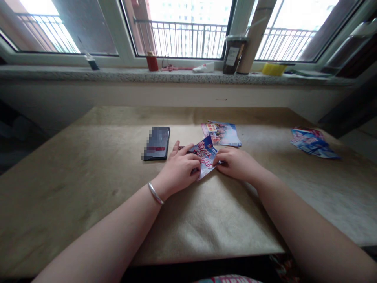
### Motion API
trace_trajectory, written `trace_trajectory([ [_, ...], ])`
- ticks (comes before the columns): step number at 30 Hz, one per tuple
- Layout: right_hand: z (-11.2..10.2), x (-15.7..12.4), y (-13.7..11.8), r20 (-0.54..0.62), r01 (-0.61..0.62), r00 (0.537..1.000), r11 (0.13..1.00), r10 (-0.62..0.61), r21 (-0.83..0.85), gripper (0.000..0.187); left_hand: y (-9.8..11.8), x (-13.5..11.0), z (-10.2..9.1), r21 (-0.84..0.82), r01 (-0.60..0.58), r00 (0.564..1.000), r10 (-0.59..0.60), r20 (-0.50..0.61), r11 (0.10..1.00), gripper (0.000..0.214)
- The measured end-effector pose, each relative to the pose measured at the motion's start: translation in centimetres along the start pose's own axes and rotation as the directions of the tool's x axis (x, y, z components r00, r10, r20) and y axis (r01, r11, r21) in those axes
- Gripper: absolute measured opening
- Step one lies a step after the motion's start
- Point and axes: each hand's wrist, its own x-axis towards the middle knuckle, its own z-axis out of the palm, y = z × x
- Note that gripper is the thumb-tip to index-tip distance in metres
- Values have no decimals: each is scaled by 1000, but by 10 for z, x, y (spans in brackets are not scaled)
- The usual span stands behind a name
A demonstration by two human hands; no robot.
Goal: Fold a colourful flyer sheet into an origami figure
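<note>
A small printed leaflet [205, 154], blue with red lettering and partly folded, lies on the brown table [88, 173] between both hands. My left hand [180, 169], with a silver bangle on the wrist, presses its curled fingers onto the leaflet's left side. My right hand [237, 162] pinches the leaflet's right edge with its fingertips. A black phone [157, 143] lies flat just left of my left hand. Another leaflet [221, 133] lies flat just beyond the one I hold.
More blue leaflets [312, 143] lie at the table's far right. Behind the table runs a stone windowsill [118, 74] with a red can [152, 61], a dark jar [232, 55], a cardboard tube [253, 39] and a yellow object [273, 69].
</note>
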Motion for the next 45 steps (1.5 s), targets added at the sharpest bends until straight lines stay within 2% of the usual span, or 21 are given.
trace_trajectory([
  [6, 4, 1, 5, -44, -57, 997, 998, 56, -2, 12, -2, 1, 1, -16, -52, 999, 52, -13, 999, 13],
  [10, 9, 3, 13, -82, -40, 995, 988, 53, 147, 10, -1, 2, 2, -56, -124, 992, 125, 24, 991, 11],
  [14, 13, 6, 18, -107, 15, 994, 954, 18, 298, 9, -1, 1, 3, -78, -129, 989, 134, 65, 989, 12],
  [23, 16, 9, 18, -117, -19, 990, 903, 76, 430, 8, -5, 0, 7, -145, -146, 987, 154, 41, 979, 21],
  [30, 22, 10, 24, -198, -13, 975, 920, 97, 391, 7, -1, 0, 9, -110, -130, 990, 136, 44, 985, 24],
  [38, 26, 12, 27, -213, -122, 954, 925, 209, 360, 8, -1, 1, 10, -161, -83, 994, 95, 62, 983, 18],
  [43, 28, 12, 30, -262, -148, 931, 918, 255, 368, 10, -1, 0, 14, -171, -81, 989, 100, 109, 982, 26],
  [45, 28, 12, 31, -243, -193, 923, 905, 298, 379, 11, -1, 0, 14, -162, -77, 986, 99, 136, 984, 29],
])
